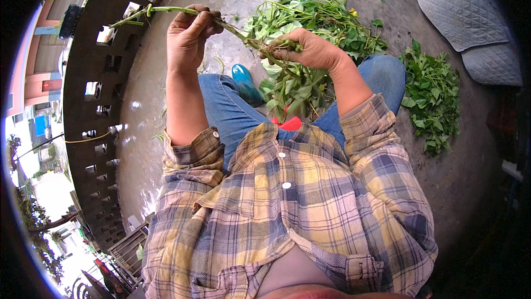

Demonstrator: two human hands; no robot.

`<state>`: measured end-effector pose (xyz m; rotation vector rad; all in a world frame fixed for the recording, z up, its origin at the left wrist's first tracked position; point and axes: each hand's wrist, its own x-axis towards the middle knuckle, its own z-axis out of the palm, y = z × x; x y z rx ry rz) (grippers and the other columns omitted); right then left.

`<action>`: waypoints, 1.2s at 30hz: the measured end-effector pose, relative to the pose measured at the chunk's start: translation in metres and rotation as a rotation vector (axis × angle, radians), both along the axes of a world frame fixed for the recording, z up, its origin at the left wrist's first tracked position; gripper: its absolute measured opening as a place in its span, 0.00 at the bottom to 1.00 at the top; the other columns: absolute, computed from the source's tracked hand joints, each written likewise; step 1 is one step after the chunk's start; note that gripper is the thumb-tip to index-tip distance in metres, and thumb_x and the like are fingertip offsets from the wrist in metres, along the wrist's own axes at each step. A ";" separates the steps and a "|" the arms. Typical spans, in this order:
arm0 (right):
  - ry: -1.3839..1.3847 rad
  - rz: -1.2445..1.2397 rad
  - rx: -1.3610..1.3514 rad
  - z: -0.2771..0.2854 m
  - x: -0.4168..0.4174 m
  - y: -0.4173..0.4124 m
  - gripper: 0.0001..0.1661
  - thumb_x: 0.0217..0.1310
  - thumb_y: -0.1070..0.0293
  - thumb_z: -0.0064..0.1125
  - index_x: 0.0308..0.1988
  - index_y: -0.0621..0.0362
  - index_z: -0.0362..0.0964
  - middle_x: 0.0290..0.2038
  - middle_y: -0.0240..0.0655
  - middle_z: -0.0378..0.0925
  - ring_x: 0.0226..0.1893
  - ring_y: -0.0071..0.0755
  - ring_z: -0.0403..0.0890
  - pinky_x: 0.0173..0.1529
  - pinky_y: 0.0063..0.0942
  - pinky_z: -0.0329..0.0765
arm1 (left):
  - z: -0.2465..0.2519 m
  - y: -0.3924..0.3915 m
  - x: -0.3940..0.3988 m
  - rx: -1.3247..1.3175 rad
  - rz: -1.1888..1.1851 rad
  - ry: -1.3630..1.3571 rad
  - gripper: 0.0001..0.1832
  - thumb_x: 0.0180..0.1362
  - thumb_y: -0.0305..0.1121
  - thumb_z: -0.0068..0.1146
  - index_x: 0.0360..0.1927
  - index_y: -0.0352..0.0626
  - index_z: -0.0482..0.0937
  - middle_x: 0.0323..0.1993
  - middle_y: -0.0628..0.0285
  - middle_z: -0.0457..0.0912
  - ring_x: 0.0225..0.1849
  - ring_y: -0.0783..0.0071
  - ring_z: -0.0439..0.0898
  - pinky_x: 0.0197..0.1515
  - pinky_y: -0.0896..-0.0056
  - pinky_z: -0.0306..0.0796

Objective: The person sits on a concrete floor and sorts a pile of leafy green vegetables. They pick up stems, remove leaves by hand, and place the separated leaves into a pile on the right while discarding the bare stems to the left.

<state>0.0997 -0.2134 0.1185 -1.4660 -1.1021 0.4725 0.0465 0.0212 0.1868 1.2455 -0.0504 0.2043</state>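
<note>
A long green vine stem (236,33) with thin roots stretches between my hands, and its bare end reaches past my left hand to the left. My left hand (195,29) pinches the stem between thumb and fingers. My right hand (305,48) is closed around the stem and several short cut stalks beside it. Leaves of the vine hang below my right hand, between my knees. Beyond my hands a large heap of leafy vines (319,13) lies on the concrete floor. A smaller heap of leafy greens (433,96) lies to the right of my right knee.
A dark openwork block wall (89,120) curves along the left. Grey quilted covers (464,13) are at the upper right. A blue rubber boot (244,81) and a red object (290,124) show between my legs. A slatted wooden piece (128,253) stands at the lower left.
</note>
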 end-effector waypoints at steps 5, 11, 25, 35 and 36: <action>0.070 0.093 0.018 0.004 -0.005 0.005 0.13 0.52 0.63 0.56 0.36 0.61 0.74 0.26 0.40 0.76 0.27 0.30 0.74 0.35 0.25 0.71 | 0.002 -0.001 -0.001 -0.004 -0.026 -0.010 0.06 0.52 0.23 0.51 0.35 0.36 0.73 0.30 0.55 0.78 0.31 0.68 0.79 0.32 0.71 0.75; -0.318 -0.214 -0.260 0.002 -0.008 0.014 0.16 0.47 0.61 0.58 0.35 0.60 0.73 0.28 0.44 0.74 0.30 0.49 0.74 0.35 0.33 0.71 | 0.016 -0.021 -0.008 0.277 0.124 -0.112 0.06 0.49 0.21 0.54 0.33 0.34 0.75 0.28 0.54 0.79 0.29 0.69 0.79 0.32 0.71 0.76; -0.310 -0.909 -0.428 -0.009 0.029 -0.023 0.15 0.45 0.61 0.59 0.38 0.49 0.75 0.32 0.37 0.77 0.32 0.38 0.78 0.37 0.36 0.74 | 0.038 -0.013 -0.017 0.378 0.334 -0.296 0.07 0.49 0.19 0.54 0.34 0.32 0.75 0.28 0.54 0.79 0.26 0.69 0.79 0.31 0.73 0.76; -0.272 -0.205 0.103 -0.011 0.001 0.010 0.18 0.42 0.80 0.55 0.39 0.55 0.72 0.33 0.39 0.76 0.33 0.40 0.76 0.38 0.27 0.72 | 0.029 -0.010 -0.017 0.383 0.307 -0.248 0.07 0.50 0.20 0.52 0.35 0.32 0.75 0.29 0.54 0.79 0.28 0.69 0.79 0.32 0.71 0.75; -0.218 -0.133 0.073 -0.012 0.000 0.012 0.16 0.44 0.78 0.55 0.39 0.57 0.71 0.33 0.41 0.76 0.32 0.40 0.76 0.37 0.28 0.72 | 0.028 -0.009 -0.017 0.385 0.305 -0.246 0.07 0.50 0.20 0.53 0.35 0.33 0.75 0.29 0.54 0.79 0.28 0.69 0.79 0.32 0.71 0.75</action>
